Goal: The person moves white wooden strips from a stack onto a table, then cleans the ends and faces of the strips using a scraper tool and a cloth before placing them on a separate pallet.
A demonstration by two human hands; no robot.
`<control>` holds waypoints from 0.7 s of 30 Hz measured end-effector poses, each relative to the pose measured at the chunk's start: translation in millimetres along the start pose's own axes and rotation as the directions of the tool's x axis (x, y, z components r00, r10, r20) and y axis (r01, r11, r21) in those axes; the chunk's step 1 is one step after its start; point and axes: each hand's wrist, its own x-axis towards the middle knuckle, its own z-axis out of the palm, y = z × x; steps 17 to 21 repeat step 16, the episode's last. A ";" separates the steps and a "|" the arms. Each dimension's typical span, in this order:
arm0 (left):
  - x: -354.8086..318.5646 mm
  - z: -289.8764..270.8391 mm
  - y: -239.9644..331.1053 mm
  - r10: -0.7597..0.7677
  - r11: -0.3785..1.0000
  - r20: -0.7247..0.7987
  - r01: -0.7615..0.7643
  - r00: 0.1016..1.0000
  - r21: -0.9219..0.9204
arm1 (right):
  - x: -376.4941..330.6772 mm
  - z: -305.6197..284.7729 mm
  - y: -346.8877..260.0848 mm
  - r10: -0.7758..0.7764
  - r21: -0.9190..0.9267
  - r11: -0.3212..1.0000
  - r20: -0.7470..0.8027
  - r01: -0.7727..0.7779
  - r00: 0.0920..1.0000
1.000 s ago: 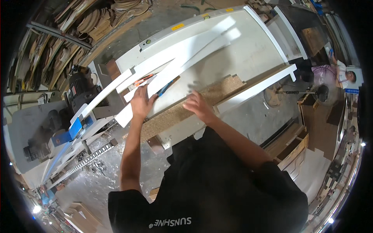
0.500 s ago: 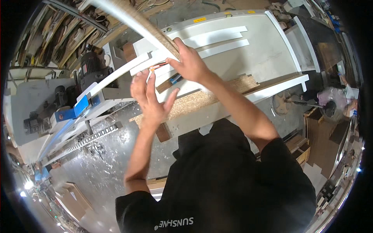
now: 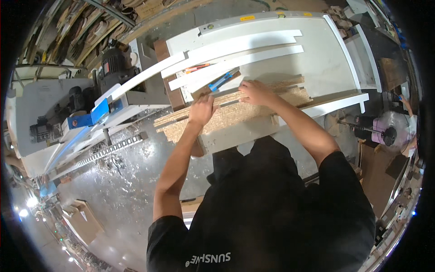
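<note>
A narrow particleboard strip [image 3: 176,116] lies along the near side of the work table, its rough edge upward. My left hand [image 3: 202,110] grips it toward its left part, fingers curled over the far side. Farther right, my right hand [image 3: 256,93] holds the same strip with bent fingers. Directly on the near side are more particleboard strips [image 3: 235,115], side by side. Just beyond my hands a blue tool, possibly a utility knife [image 3: 220,82], rests on a small board. An orange-and-black tool [image 3: 197,68] lies between white strips [image 3: 253,56] farther back.
A long spirit level [image 3: 226,26] runs along the table's far edge. A machine with a motor [image 3: 111,67] stands at the left, with a white strip reaching toward it. At the right are a white panel edge [image 3: 344,54], a fan [image 3: 389,133] and another person's arm [image 3: 406,105].
My right hand has brought the raised strip down onto the near side of the table. My left hand has moved from open above the table to gripping that strip.
</note>
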 end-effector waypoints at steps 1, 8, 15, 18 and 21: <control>-1.8 12.8 0.8 -0.013 1.000 0.009 0.013 1.000 -0.004 | -8.7 7.9 0.1 -0.007 0.007 1.000 0.013 0.007 1.000; 46.6 20.9 -2.5 -0.003 0.978 -0.062 -0.010 0.998 -0.208 | -41.6 18.0 -49.5 -0.133 -0.140 0.983 -0.070 0.123 0.989; 87.0 21.6 -7.9 -0.107 0.994 0.141 0.102 0.984 0.040 | -30.7 37.5 -55.7 -0.019 -0.245 0.970 -0.027 0.012 0.999; 88.1 22.2 -7.5 -0.105 0.994 0.143 0.100 0.984 0.042 | -30.1 39.2 -55.7 -0.001 -0.238 0.971 0.016 0.005 1.000; 88.1 22.2 -7.5 -0.105 0.994 0.143 0.100 0.984 0.042 | -30.1 39.2 -55.7 -0.001 -0.238 0.971 0.016 0.005 1.000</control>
